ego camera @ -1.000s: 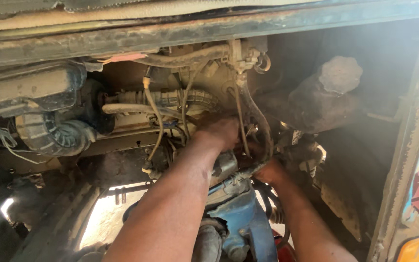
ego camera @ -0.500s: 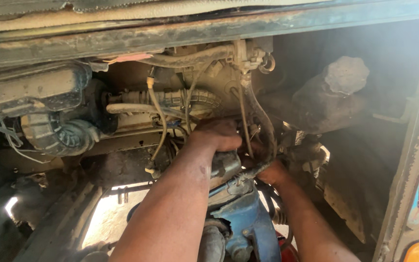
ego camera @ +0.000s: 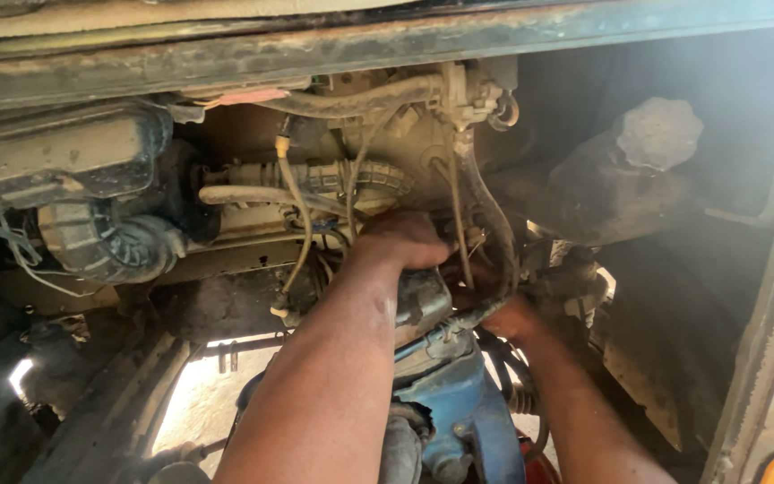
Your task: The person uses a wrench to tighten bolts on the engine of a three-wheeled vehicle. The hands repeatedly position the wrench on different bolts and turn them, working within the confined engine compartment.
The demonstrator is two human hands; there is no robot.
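Note:
I look into a dusty engine bay. My left hand (ego camera: 405,240) reaches deep into the middle, its fingers curled down behind a grey metal part (ego camera: 421,303) and hidden among hoses. My right hand (ego camera: 511,315) sits lower right, tucked under a dark rubber hose (ego camera: 487,215); its fingers are hidden behind the hose and engine parts. A blue cast component (ego camera: 454,394) lies just below both wrists. What either hand grips cannot be seen.
A ribbed black air duct (ego camera: 109,246) and a dusty box (ego camera: 55,157) fill the left. A capped reservoir (ego camera: 651,134) sits upper right. The rusty body edge (ego camera: 387,49) spans the top. Thin wires and hoses (ego camera: 297,211) hang beside my left forearm. Sunlit ground (ego camera: 203,385) shows below.
The view shifted slightly; both hands stay deep among the hoses, the left hand pushed a little further in. No thing has visibly been taken or released.

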